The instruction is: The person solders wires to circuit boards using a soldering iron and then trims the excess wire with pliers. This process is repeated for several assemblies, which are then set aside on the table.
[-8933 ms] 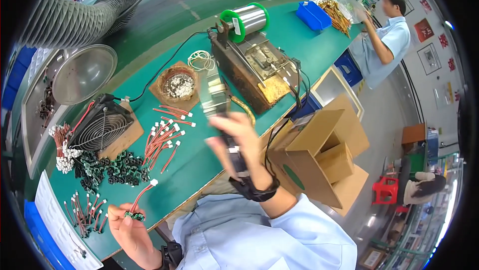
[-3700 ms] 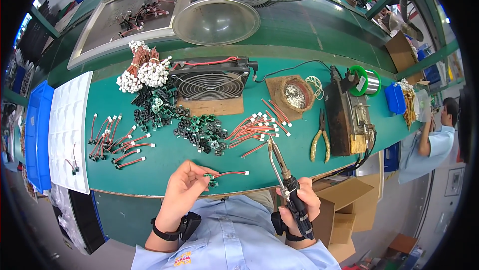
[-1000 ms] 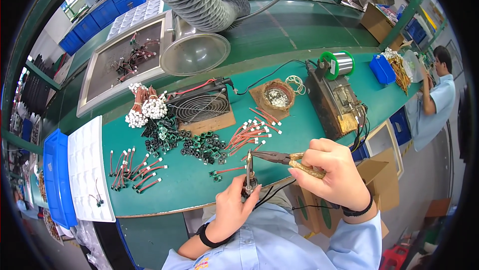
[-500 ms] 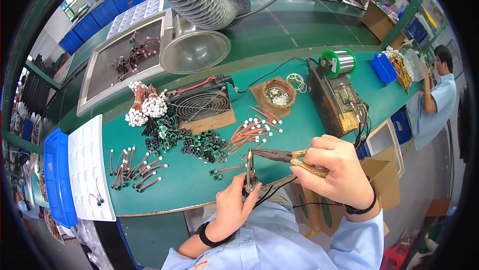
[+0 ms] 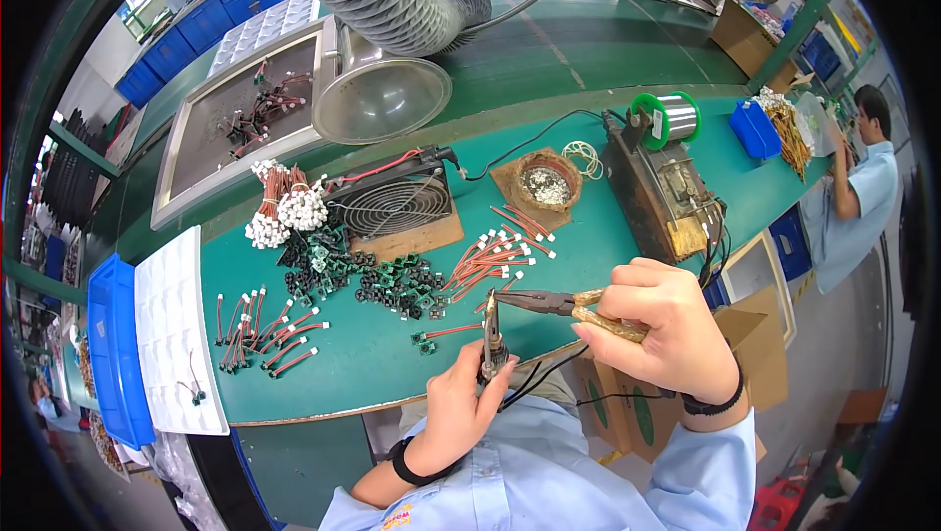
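Observation:
My left hand (image 5: 456, 404) is closed around a soldering iron (image 5: 492, 335), whose metal tip points up and away from me. A black cable (image 5: 534, 379) trails near that hand toward the right. In my right hand (image 5: 667, 315) are long-nose pliers (image 5: 539, 303) with yellowish wrapped handles. Their dark jaws point left and meet the upper end of the iron's tip; whether they clamp it is too small to tell. Just left of the iron, a red wire lead with a small green board (image 5: 423, 339) lies on the green bench.
Small black-green boards (image 5: 402, 286) are heaped near red wire leads (image 5: 500, 256). Behind them stand a fan (image 5: 397, 205), a round solder-scrap dish (image 5: 547, 184) and a solder feeder (image 5: 657, 188) with a wire spool (image 5: 674, 120). A white tray (image 5: 181, 335) lies left; another person (image 5: 863, 188) sits right.
Both hands stay almost in place. The pliers' handles have shifted slightly in my right hand, while the jaws remain at the iron's tip.

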Demonstrator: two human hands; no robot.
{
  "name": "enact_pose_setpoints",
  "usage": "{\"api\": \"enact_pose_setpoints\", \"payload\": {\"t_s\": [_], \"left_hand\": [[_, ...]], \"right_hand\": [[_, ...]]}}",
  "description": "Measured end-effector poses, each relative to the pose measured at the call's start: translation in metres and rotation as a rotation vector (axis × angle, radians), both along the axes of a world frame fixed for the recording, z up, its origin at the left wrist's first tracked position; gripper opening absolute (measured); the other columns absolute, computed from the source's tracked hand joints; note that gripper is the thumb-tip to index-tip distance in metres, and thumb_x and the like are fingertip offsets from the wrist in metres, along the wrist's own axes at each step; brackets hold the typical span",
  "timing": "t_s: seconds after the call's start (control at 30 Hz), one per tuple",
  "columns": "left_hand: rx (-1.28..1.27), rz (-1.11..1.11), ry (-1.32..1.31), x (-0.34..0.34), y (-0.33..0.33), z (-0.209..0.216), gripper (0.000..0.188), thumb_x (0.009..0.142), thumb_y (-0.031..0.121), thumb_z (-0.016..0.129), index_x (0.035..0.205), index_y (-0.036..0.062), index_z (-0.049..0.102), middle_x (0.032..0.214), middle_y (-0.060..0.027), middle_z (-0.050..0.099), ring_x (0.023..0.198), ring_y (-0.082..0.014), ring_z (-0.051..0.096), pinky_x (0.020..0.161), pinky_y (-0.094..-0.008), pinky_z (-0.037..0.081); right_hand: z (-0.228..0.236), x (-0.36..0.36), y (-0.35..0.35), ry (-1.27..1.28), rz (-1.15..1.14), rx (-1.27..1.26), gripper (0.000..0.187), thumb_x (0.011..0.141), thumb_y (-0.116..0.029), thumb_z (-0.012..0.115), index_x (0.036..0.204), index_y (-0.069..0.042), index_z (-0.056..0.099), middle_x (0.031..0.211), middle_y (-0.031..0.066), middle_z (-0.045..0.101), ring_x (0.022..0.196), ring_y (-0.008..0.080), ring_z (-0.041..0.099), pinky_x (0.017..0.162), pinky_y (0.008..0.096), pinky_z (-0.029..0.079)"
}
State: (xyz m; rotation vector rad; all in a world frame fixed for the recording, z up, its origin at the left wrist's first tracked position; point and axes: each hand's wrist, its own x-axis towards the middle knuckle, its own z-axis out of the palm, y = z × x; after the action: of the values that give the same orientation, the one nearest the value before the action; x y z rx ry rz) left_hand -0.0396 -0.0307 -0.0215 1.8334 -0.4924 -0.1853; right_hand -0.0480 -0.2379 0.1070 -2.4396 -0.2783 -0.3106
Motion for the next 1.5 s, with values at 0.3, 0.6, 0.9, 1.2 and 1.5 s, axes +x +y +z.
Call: {"api": "enact_pose_setpoints", "payload": {"t_s": [0.3,0.6,0.9,1.2,1.5], "left_hand": [[-0.067,-0.048,0.129,0.001,-0.003,0.01,0.022,0.085,0.01,0.061,0.102,-0.0017,0.051,0.075,-0.0115,0.064,0.058,-0.0201,0.061,0.053,-0.029,0.047],[-0.073,-0.142,0.239,0.004,-0.002,0.016,0.019,0.089,0.002,0.051,0.106,-0.0041,0.048,0.088,-0.0129,0.066,0.074,-0.0132,0.064,0.064,-0.0252,0.051],[-0.152,-0.057,0.325,0.007,-0.001,0.008,0.016,0.09,0.012,0.056,0.097,-0.0014,0.049,0.083,-0.0091,0.067,0.07,-0.0149,0.066,0.057,-0.0255,0.05],[-0.227,-0.12,0.332,0.005,-0.001,0.013,0.017,0.091,0.013,0.054,0.097,-0.0011,0.049,0.085,-0.0104,0.067,0.071,-0.0152,0.066,0.057,-0.0251,0.05],[-0.221,-0.126,0.368,0.006,-0.001,0.015,0.018,0.091,0.014,0.054,0.098,-0.002,0.049,0.085,-0.0109,0.067,0.073,-0.0151,0.066,0.059,-0.0255,0.05]], "right_hand": [[0.001,0.001,0.0,0.03,-0.018,-0.015,0.021,0.065,-0.013,0.073,0.062,-0.003,0.055,0.06,0.0055,0.045,0.058,0.0222,0.045,0.052,0.0319,0.035],[0.003,-0.011,0.002,-0.045,-0.105,-0.181,0.025,0.065,-0.019,0.073,0.065,-0.004,0.054,0.075,0.0078,0.048,0.081,0.0285,0.047,0.074,0.0364,0.037],[0.02,-0.031,-0.001,-0.038,-0.195,-0.244,0.02,0.064,-0.017,0.073,0.068,-0.005,0.056,0.076,0.0064,0.051,0.081,0.0292,0.049,0.075,0.0373,0.037],[-0.019,-0.029,-0.008,0.057,-0.159,0.126,0.024,0.065,-0.014,0.07,0.065,-0.002,0.049,0.069,0.0071,0.046,0.075,0.0267,0.046,0.071,0.0343,0.039],[-0.04,-0.031,-0.008,-0.031,-0.135,0.145,0.025,0.061,-0.015,0.071,0.063,-0.004,0.049,0.069,0.0061,0.048,0.077,0.028,0.049,0.07,0.0356,0.041]]}}
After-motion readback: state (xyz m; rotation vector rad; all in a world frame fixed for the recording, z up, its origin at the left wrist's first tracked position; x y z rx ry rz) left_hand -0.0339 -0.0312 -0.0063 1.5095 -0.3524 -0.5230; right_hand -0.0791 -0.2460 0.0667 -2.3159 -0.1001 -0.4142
